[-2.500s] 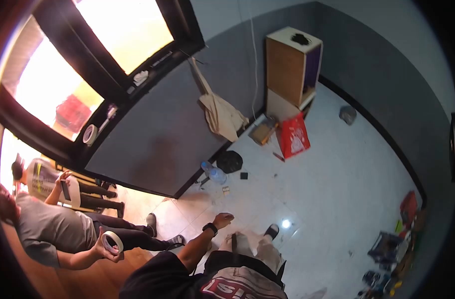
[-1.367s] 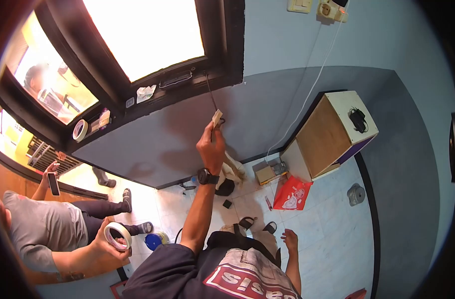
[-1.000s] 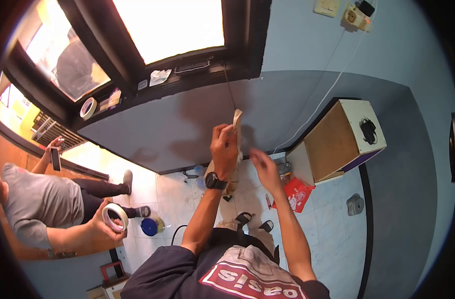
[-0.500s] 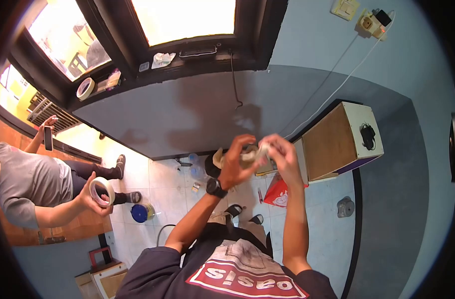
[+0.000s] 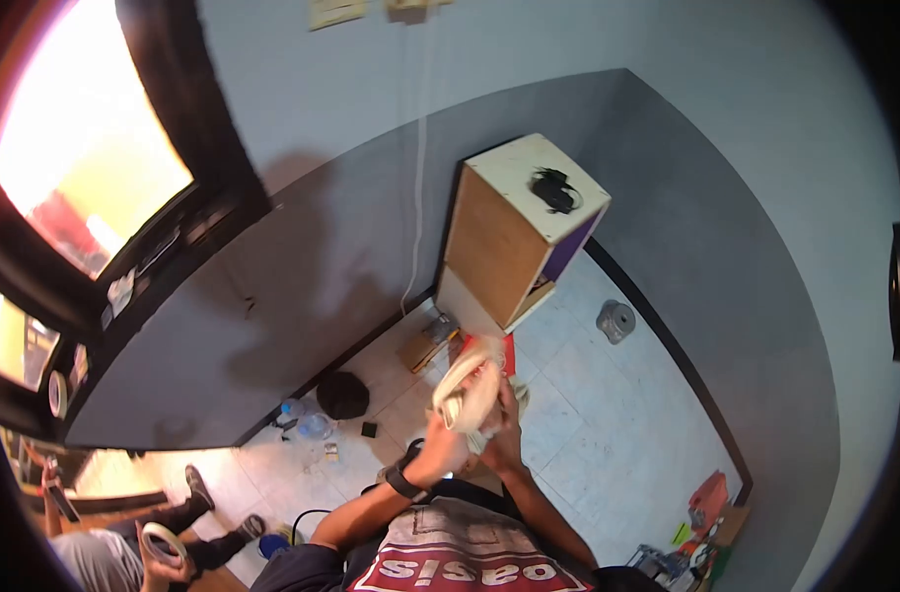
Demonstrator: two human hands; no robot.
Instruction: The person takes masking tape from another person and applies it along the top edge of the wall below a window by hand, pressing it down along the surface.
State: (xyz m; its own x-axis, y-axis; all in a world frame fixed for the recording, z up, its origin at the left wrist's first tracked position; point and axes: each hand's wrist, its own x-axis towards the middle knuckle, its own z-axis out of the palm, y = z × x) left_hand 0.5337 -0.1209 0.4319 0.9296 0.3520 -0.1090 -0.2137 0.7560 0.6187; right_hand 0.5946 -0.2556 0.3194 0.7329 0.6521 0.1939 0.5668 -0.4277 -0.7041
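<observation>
A crumpled cream-coloured looped strip is between my two hands, above the floor. Motion blurs it, and I cannot tell whether it is tape or cloth. My left hand, with a dark watch on the wrist, is closed on its lower left side. On its right side my right hand is closed too, its fingers partly hidden by the strip. Just behind the strip a red bag shows on the floor.
A wooden cabinet carries a black cable adapter. A grey roll lies on the floor. Left are a black bag and plastic bottles. At lower left, another person's hand holds a tape roll. Items pile up at right.
My view has swung right, away from the window toward the cabinet and corner. My hands have come down and closer to my body, with the cream strip now gathered between them.
</observation>
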